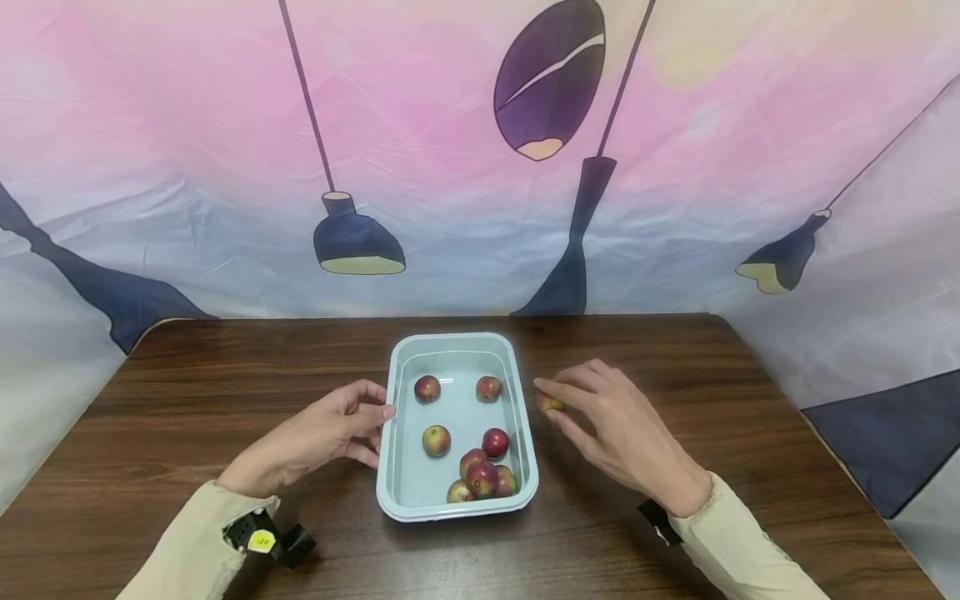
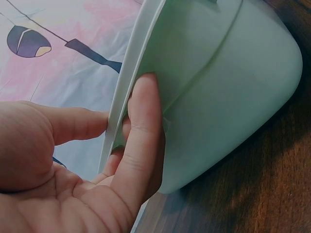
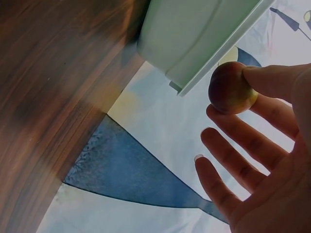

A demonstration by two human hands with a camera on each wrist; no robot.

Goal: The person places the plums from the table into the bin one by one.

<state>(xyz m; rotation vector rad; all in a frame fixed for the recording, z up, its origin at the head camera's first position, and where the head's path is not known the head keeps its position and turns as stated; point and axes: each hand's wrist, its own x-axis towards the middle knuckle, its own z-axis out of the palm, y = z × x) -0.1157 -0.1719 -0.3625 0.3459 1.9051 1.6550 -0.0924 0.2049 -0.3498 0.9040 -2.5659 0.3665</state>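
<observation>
A pale blue-green plastic tray [image 1: 459, 350] stands on the table with several small red and yellow-green plums inside. My left hand [image 1: 318, 437] is at its left side, pinching the rim [image 2: 127, 82] between thumb and fingers; in the left wrist view the fingers lie along the outer wall. On the other side, my right hand [image 1: 622, 425] pinches a plum [image 3: 232, 87] between thumb and fingertips, just outside the tray's right rim. The lower fingers of that hand are spread apart. Inside the tray, a cluster of plums [image 1: 482, 478] crowds the near right corner.
Separate plums lie at the tray's far left [image 1: 427, 388], far right [image 1: 489, 387] and middle left [image 1: 436, 441]. The dark wooden table [image 1: 247, 367] ends at a printed cloth backdrop [image 1: 450, 208]. Both wrists carry black straps.
</observation>
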